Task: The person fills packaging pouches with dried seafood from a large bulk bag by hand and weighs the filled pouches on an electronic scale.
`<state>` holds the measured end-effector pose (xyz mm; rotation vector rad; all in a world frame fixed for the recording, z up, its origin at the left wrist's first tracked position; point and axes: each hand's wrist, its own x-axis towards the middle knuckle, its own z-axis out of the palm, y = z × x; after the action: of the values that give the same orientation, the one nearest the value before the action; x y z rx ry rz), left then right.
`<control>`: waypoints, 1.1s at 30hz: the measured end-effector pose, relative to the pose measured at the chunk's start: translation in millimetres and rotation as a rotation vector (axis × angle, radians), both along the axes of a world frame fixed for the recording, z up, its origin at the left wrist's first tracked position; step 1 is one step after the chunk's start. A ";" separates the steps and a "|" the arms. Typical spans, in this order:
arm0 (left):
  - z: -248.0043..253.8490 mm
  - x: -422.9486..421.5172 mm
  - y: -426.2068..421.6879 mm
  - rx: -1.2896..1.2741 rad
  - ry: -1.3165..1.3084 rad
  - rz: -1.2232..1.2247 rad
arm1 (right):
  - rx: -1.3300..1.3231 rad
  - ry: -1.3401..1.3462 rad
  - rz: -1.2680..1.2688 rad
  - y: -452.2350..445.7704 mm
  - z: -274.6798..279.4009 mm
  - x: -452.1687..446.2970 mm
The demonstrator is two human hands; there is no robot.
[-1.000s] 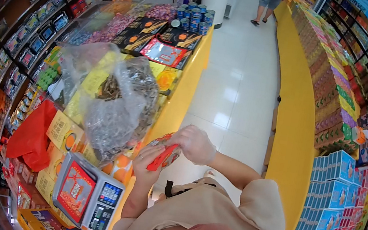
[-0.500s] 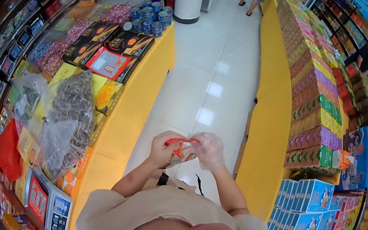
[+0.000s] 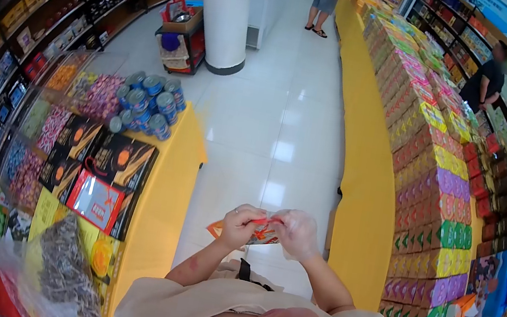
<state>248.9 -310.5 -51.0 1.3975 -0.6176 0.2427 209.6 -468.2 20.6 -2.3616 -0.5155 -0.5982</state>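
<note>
Between my hands, in front of my chest, is a small printed packet (image 3: 265, 234) with a red top edge and red, orange and silvery print. My left hand (image 3: 239, 225), with a ring on one finger, pinches its upper left side. An orange corner sticks out beyond that hand. On the other side my right hand (image 3: 298, 233), in a thin transparent plastic glove, closes on the red top edge. Whether the packet is torn open cannot be made out.
To the left, a yellow-draped table (image 3: 162, 190) bears blue cans (image 3: 148, 104), black boxes (image 3: 123, 164) and a bag of dark dried goods (image 3: 60, 267). Stacked cartons (image 3: 428, 206) line the right-hand table. Ahead stand a white pillar (image 3: 223, 14) and two people (image 3: 324, 4) (image 3: 483, 79).
My view has moved forward along the aisle. The packet is still held in both hands, now turned flatter with an orange corner showing at left. The person ahead shows more fully.
</note>
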 end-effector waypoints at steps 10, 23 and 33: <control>13.1 283.8 -155.1 0.591 -0.194 -0.190 | -0.059 0.056 -0.194 -157.7 -57.3 256.6; 33.3 679.1 -267.2 0.481 0.091 0.175 | -0.195 0.218 0.203 -300.4 18.3 700.8; 23.5 1012.4 -343.0 0.369 -0.033 0.270 | -0.140 0.375 0.159 -402.8 -74.4 1024.1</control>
<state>1261.3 -653.5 -27.5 1.8397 -0.5153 0.3804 1233.7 -871.1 -53.8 -2.4542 -0.5794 -0.0434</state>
